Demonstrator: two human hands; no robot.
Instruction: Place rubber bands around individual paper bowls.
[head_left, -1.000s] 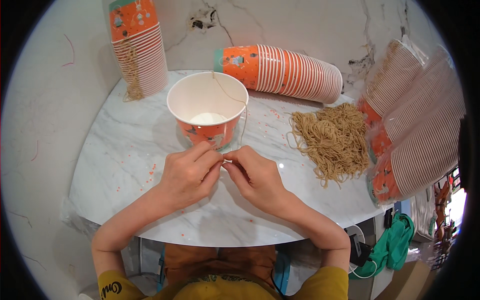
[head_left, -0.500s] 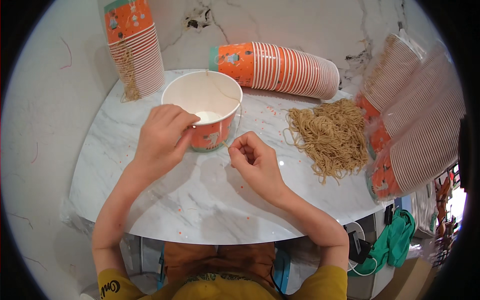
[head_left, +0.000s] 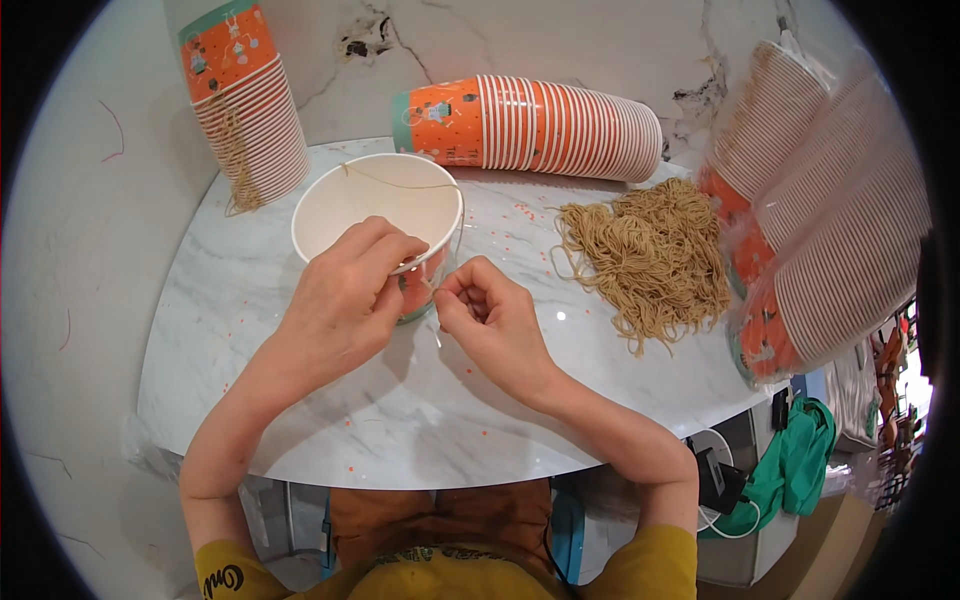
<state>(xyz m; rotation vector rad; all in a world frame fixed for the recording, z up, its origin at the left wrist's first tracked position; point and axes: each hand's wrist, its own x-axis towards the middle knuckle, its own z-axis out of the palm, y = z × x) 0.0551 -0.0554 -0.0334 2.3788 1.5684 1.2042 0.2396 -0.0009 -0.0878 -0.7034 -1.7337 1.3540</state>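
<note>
Left fingers (head_left: pixel 393 245) clamp a paper tub (head_left: pixel 365 198); cord (head_left: pixel 405 187) pinched by right fingers (head_left: pixel 487 277) alongside might slip if loosely held.

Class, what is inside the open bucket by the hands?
White inner wall shows; a tan string crosses to the right rim. The left hand hides part of the inside, so the bottom is not fully visible.

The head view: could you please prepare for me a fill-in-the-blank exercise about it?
The tan string heap lies nearer the person's ____ hand.
The open paper bucket is ____ inside.
Behind it, a long stack of buckets lies on its ____.
The cloth at lower right is ____.

Missing words: right; white; side; green.
</note>
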